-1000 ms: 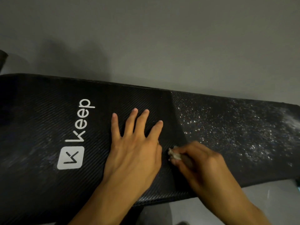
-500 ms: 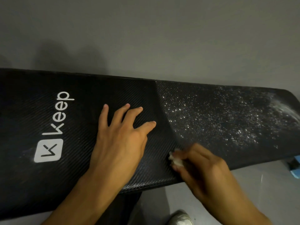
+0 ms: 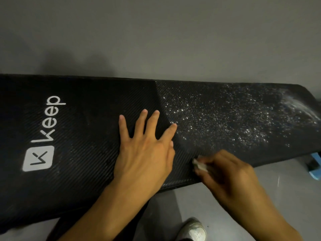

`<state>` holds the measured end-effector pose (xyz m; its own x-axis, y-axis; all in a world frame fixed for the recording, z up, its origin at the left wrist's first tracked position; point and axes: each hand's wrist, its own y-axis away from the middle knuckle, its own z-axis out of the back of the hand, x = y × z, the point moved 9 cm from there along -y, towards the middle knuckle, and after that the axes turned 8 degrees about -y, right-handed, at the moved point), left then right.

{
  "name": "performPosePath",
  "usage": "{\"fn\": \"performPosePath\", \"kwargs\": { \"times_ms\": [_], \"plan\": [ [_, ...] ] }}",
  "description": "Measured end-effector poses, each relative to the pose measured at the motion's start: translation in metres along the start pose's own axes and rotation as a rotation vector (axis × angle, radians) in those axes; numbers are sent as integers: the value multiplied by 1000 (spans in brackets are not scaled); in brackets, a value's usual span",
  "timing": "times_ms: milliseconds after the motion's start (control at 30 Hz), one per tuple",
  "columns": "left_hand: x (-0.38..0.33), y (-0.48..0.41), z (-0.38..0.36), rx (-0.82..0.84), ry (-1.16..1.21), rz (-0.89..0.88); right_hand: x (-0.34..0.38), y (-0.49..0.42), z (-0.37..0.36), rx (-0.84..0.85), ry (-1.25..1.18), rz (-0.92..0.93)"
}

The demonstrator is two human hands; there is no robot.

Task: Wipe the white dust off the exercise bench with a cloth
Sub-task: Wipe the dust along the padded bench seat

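Observation:
A long black exercise bench point(image 3: 83, 129) with a white "Keep" logo point(image 3: 46, 134) runs across the view. White dust point(image 3: 234, 119) speckles its right part, thickest at the far right end; the left part looks dark and mostly free of specks. My left hand point(image 3: 145, 153) lies flat on the pad with fingers spread, just left of the dust's edge. My right hand point(image 3: 225, 171) is closed around a small whitish cloth point(image 3: 199, 165), pressing it on the pad near the front edge. Most of the cloth is hidden inside the fist.
A grey wall rises directly behind the bench. Grey floor point(image 3: 286, 185) shows in front. A grey-white shoe point(image 3: 194, 230) stands on the floor below my hands. A light blue object point(image 3: 316, 168) sits on the floor under the bench's right end.
The view has shifted right, showing more of the dusty end. My left fingers went from curled to spread flat. My right hand with the cloth stays near the front edge, blurred by motion.

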<state>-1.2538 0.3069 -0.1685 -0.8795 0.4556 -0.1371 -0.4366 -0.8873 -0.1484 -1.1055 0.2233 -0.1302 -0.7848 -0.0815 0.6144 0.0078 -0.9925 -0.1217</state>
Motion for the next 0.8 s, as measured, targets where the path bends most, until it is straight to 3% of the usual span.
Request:
{"fn": "performPosePath", "kwargs": {
  "times_ms": [67, 200, 400, 600, 700, 800],
  "plan": [
    [-2, 1, 0, -2, -13, -10, 7, -10, -7, -35, 51, 23],
    [4, 4, 0, 23, -25, 17, 19, -10, -28, 117, -71, 62],
    [8, 4, -1, 56, -61, 70, 8, -34, -15, -65, 72, -16],
    [11, 3, 0, 52, -59, 61, 8, -26, -18, 68, -32, -7],
    [10, 2, 0, 39, -84, 43, 0, -40, -10, -67, 71, -60],
    [14, 1, -2, 45, -102, 11, 14, -54, -23, -44, 221, -37]
  ]
}}
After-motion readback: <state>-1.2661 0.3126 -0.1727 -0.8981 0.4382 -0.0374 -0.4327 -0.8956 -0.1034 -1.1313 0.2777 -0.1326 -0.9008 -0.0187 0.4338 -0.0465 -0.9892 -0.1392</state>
